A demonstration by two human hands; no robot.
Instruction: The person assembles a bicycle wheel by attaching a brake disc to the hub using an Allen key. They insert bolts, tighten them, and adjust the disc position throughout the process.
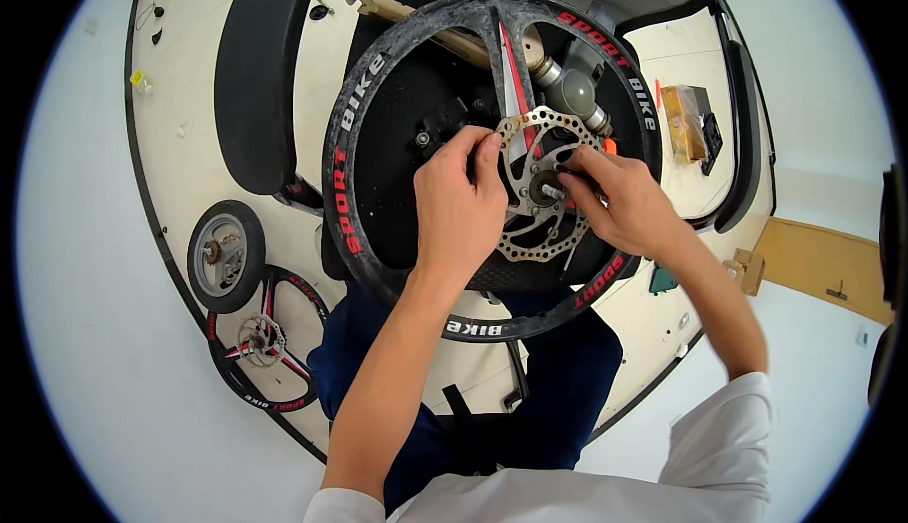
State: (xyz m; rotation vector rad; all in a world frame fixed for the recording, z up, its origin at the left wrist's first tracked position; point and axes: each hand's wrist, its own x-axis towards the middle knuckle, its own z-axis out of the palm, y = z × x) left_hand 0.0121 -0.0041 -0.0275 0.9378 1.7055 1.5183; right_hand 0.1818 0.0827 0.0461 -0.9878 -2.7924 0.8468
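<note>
A black three-spoke wheel (340,183) with red and white lettering lies flat before me over a black chair seat (397,211). A perforated silver brake disc (530,252) sits at its hub, with the axle (554,192) sticking up in the middle. My left hand (461,203) is closed, thumb and forefinger pinched at the disc's upper left rim. Beside the axle, my right hand (619,200) has its fingers closed together over the disc's right part. Its fingertips hide whatever they may hold.
Under the wheel's far side lie a grey rounded metal part (572,93) and black small parts (440,128). Chair armrests flank it at left (260,78) and right (747,145). A tyred wheel (227,256) and another three-spoke wheel (307,392) rest at lower left. A cardboard box (749,270) stands right.
</note>
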